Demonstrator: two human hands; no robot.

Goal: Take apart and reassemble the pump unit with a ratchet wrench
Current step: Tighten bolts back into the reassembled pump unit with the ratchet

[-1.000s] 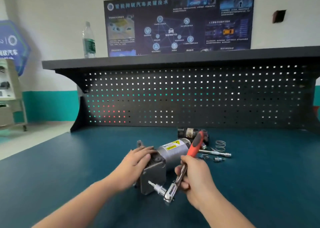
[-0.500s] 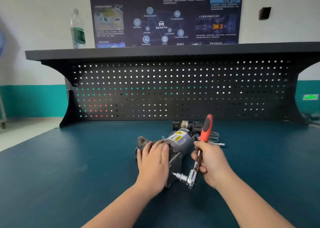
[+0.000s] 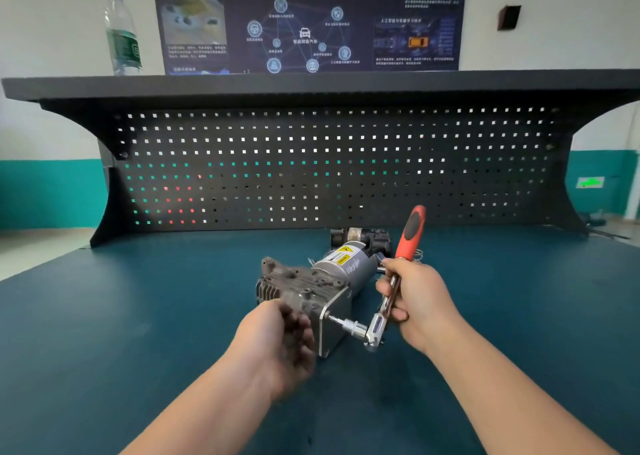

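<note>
pump unit [image 3: 311, 288] looks heavy, rigid metal | our left hand [image 3: 277, 344] braces its finned end, grip blurred | right hand [image 3: 415, 302] clamps ratchet wrench [image 3: 398, 274]

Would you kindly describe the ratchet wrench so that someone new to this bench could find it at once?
Start at the blue bench top below the black pegboard, and find the grey pump unit at its middle. Just right of it, the right hand grips the ratchet wrench, whose socket end meets the pump's end plate. Its red and black handle is unique among the grey metal parts.
</note>
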